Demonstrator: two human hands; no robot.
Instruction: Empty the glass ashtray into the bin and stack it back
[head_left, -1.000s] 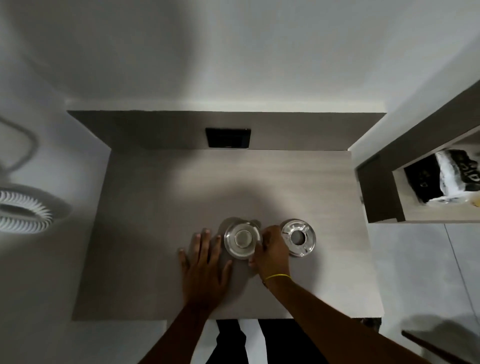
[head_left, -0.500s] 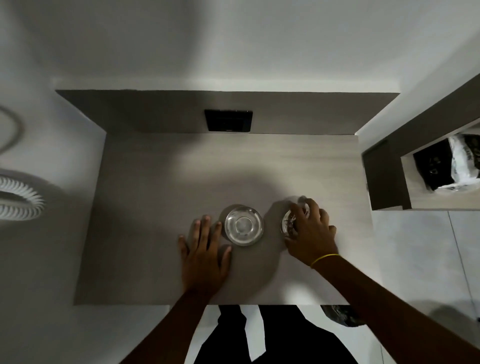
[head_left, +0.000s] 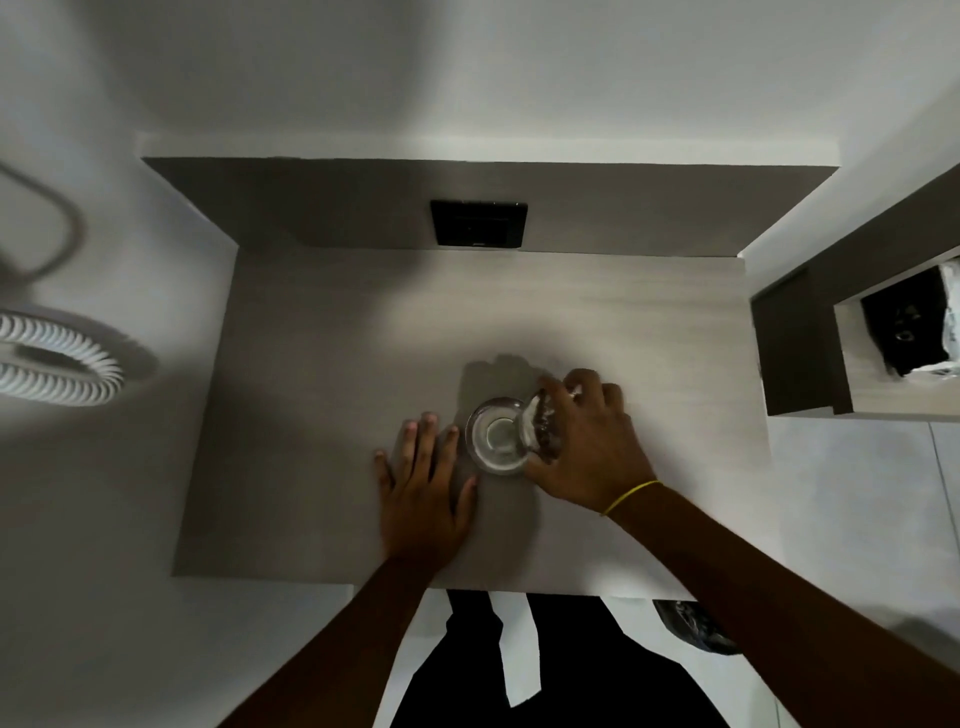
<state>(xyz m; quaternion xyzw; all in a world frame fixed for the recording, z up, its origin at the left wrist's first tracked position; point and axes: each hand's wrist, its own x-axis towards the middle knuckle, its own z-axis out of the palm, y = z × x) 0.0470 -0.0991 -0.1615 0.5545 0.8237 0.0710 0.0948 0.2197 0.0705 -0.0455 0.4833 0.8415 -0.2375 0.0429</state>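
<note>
A round glass ashtray (head_left: 492, 437) sits flat on the grey wooden desk (head_left: 322, 395), near its front middle. My right hand (head_left: 589, 441) grips a second glass ashtray (head_left: 540, 427), lifted and tilted on edge, its lower rim over the right side of the first one. My left hand (head_left: 423, 483) lies flat on the desk just left of the resting ashtray, fingers spread, holding nothing. A dark bin (head_left: 693, 626) with a plastic liner shows partly under the desk's front right edge.
A black socket plate (head_left: 478, 223) is set in the desk's back panel. To the right stands a shelf unit (head_left: 800, 358) holding a black object in plastic. A coiled white cord (head_left: 57, 358) hangs on the left wall.
My right hand left the middle ashtray, took hold of the right ashtray, lifted it and carried it left, tilted over the middle one. My left hand stayed flat.
</note>
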